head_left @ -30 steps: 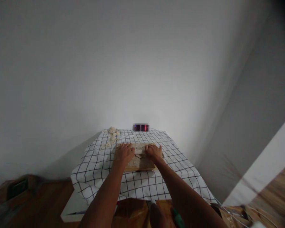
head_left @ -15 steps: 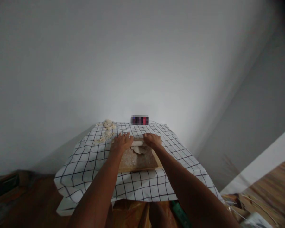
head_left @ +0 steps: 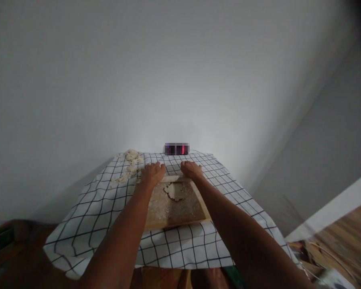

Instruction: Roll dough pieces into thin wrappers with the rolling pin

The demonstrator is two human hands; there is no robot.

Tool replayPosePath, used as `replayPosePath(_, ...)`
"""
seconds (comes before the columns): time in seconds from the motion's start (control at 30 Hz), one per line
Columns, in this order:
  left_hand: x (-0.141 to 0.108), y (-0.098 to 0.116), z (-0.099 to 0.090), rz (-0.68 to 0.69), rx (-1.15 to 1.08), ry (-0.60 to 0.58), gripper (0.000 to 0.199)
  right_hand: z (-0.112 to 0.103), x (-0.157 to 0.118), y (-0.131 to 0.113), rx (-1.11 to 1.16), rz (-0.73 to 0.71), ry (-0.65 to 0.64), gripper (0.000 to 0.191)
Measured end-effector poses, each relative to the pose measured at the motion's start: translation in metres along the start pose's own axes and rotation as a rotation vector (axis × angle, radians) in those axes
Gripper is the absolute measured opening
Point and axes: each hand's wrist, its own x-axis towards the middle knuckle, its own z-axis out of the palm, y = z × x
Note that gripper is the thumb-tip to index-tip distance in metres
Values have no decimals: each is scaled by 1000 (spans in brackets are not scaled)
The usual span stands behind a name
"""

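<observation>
A pale rolling pin (head_left: 176, 179) lies across the far end of a floured wooden board (head_left: 177, 212). My left hand (head_left: 153, 173) is closed over the pin's left end, and my right hand (head_left: 192, 169) is closed over its right end. Just on the near side of the pin, a thin, ragged-edged sheet of dough (head_left: 175, 192) rests flat on the board. Both ends of the pin are hidden under my hands.
Under the board is a white cloth (head_left: 102, 200) with a black grid. Dough scraps (head_left: 129, 168) lie at the back left, and a small dark object (head_left: 177, 149), blurred out, stands against the wall (head_left: 180, 80). Boxes and cords (head_left: 319, 261) are on the floor at right.
My hands have pushed the rolling pin away from me, toward the board's far edge. More of the dough sheet shows now. The view has shifted slightly.
</observation>
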Motion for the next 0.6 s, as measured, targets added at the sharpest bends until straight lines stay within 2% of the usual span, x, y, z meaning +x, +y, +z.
replayPosePath(0.2, -3, 1, -4, 15, 17, 27, 54, 4, -7, 0, -33, 31, -16, 50)
replayPosePath(0.4, -9, 2, -6, 67, 59, 28, 52, 8, -39, 1, -12, 9, 49, 51)
replayPosePath(0.6, -25, -3, -10, 179, 108, 99, 45, 1, -75, -4, -4, 23, 26, 50)
